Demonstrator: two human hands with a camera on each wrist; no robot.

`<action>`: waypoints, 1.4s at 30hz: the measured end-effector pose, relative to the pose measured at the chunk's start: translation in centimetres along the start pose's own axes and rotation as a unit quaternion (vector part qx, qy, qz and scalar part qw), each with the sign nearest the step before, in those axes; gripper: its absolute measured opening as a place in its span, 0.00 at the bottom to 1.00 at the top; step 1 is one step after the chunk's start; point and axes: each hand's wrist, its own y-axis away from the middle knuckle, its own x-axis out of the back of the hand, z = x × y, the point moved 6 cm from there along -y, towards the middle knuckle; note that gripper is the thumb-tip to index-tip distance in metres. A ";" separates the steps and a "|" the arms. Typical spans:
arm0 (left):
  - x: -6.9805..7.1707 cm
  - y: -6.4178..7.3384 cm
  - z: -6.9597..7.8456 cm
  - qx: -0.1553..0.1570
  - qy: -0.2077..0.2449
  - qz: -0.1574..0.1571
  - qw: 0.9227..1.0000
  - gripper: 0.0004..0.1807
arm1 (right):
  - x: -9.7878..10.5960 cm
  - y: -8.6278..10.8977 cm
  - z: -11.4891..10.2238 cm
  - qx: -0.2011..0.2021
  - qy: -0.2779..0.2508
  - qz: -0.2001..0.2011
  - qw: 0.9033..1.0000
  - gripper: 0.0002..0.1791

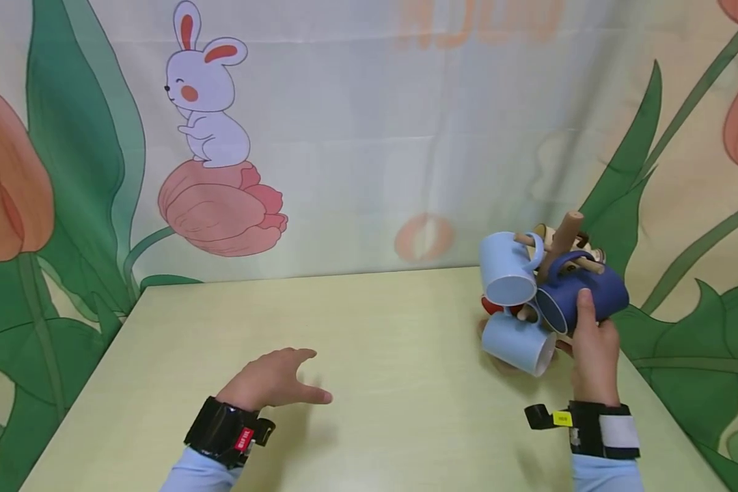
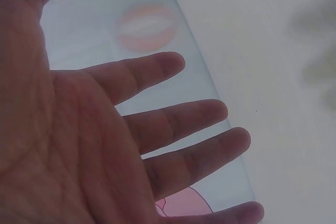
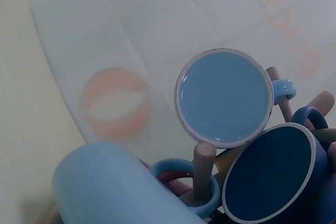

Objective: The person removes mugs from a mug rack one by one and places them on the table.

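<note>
A dark blue mug (image 1: pixel 611 298) hangs by its handle on a peg of the wooden mug rack (image 1: pixel 564 239), tilted with its mouth to the left. My right hand (image 1: pixel 596 359) grips this mug from below, thumb on its side; the other fingers are mostly hidden. A light blue mug (image 1: pixel 498 265) hangs at the upper left of the rack, and another light blue mug (image 1: pixel 512 342) hangs below it. The right wrist view shows the dark blue mug's mouth (image 3: pixel 270 177) close to the peg. My left hand (image 1: pixel 270 379) hovers above the table, fingers spread, holding nothing.
Behind the rack's post, a cream patterned mug (image 1: pixel 547 236) partly shows. Something red (image 1: pixel 490 305) peeks out between the light blue mugs. The pale table (image 1: pixel 381 355) meets a printed cloth backdrop (image 1: pixel 344 150) at its far edge.
</note>
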 end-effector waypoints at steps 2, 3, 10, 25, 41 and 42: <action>-0.1 0.0 0.0 0.003 0.002 -0.003 1.000 0.49 | -0.1 -0.1 0.1 -0.008 -0.027 -0.010 1.000 0.54; -0.2 0.0 0.0 0.004 0.002 -0.004 1.000 0.49 | -0.1 -0.1 0.2 -0.011 -0.036 -0.016 0.999 0.54; -0.4 -0.1 0.1 0.006 0.001 -0.008 1.000 0.49 | -0.2 -0.3 0.0 -0.021 -0.100 -0.024 0.995 0.52; -1.0 -0.2 -0.2 0.006 0.001 -0.012 1.000 0.49 | 1.1 0.4 -0.7 -0.003 -0.174 0.010 0.985 0.46; -1.3 -0.1 -0.1 0.008 0.002 -0.015 1.000 0.49 | 2.0 1.7 -2.1 0.044 -0.174 0.039 0.983 0.42; -1.3 -0.1 -0.1 0.008 0.003 -0.014 1.000 0.49 | 2.1 1.8 -2.1 0.050 -0.173 0.040 0.983 0.42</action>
